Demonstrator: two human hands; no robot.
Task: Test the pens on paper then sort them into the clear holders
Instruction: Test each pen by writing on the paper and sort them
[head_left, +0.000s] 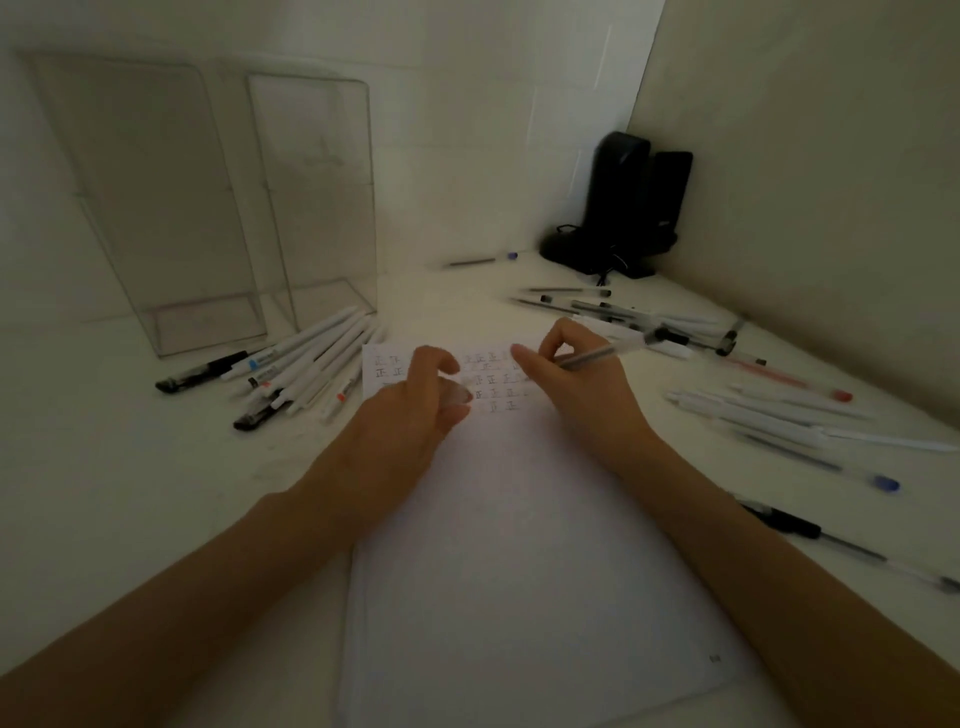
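The slim clear-barrelled pen (587, 357) is pinched in your right hand (571, 387) over the white paper sheet (519, 545), where test marks fill only the top rows. Both tall clear plastic holders (171, 208) look empty, so I judge the sorting unstarted. Your left hand (410, 415) has its fingers curled. Whether they hold a cap is too blurred to tell.

Ahead of left fingers (441, 364) and right fingers (524, 358): strip of bare white tabletop (441, 306), open to wall (467, 156). Left of left fingers: heap of mostly white plastic pens (306, 358), two tall clear acrylic holders (322, 197) behind it. Right of right fingers: held clear-barrelled pen (597, 356) juts over scatter of clear stick pens (623, 312); black device (628, 208) fills corner. Between fingers and toward wrists: flat white paper sheet (519, 545), passable.
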